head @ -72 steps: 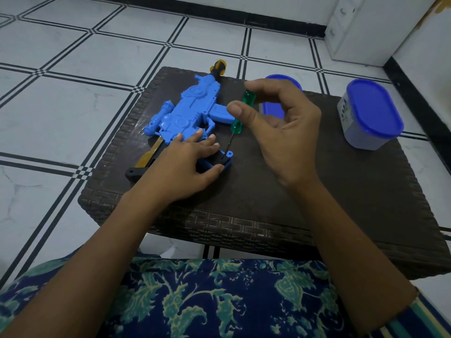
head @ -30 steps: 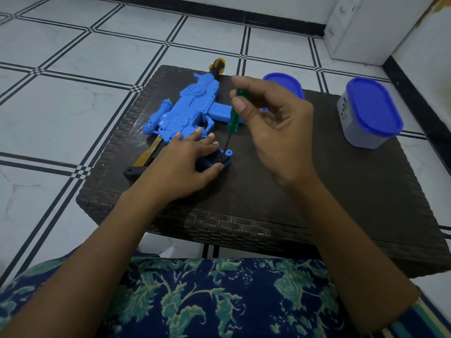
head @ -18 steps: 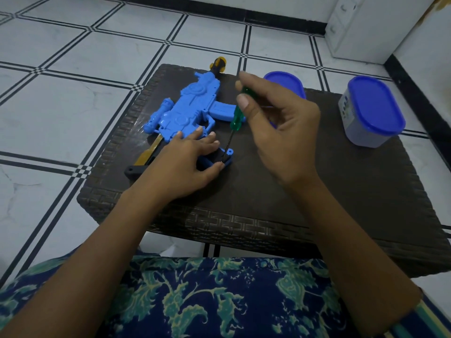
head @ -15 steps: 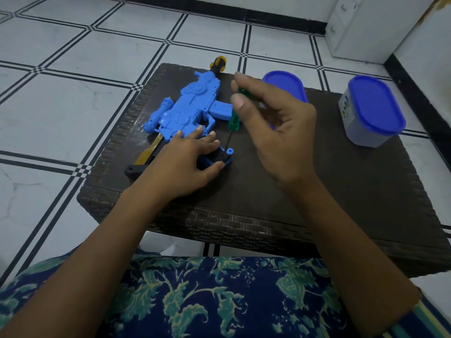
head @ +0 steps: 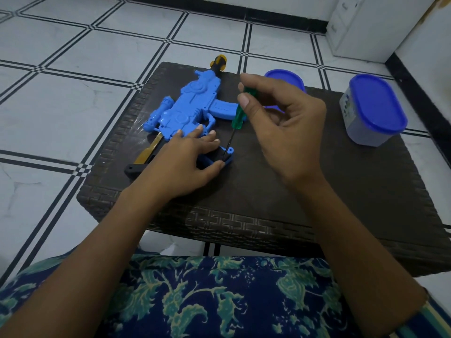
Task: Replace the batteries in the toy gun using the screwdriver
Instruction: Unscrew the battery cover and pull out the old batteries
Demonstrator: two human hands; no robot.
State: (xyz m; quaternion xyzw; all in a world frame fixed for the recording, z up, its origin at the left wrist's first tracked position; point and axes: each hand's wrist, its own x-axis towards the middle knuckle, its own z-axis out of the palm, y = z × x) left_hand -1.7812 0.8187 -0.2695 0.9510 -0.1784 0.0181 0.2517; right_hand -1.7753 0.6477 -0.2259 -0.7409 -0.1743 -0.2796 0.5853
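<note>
Since the camera looks straight down, closest in is a lap in blue floral fabric [head: 185,296], then both forearms reaching onto a low dark woven table [head: 244,223].

The left hand [head: 180,164] lies flat, fingers spread, pressing down on the grip end of the toy gun [head: 185,111], thumb tip right by the blue grip piece [head: 227,157]. So it's not wrapped round anything, just pinning it. The right hand [head: 285,128] is pinched shut on the green handle of the screwdriver [head: 238,115], thumb and fingertips up top, shaft angled down so the tip sits at that grip end, where I'd guess the battery cover screw is. Can't actually make out the screw head, too small and dark.

The gun lies on its side across the left half of the table, with its yellow-and-black muzzle at the far edge.

Progress-wise I'd call this early: screw being worked, cover apparently in place, no batteries visible anywhere. Left to do: open it, swap cells, close, screw down.

Further back sit a blue lid [head: 285,80], partly behind the right hand, and a lidded tub [head: 373,111] to the right. Beyond that, white tiled floor [head: 73,93].
</note>
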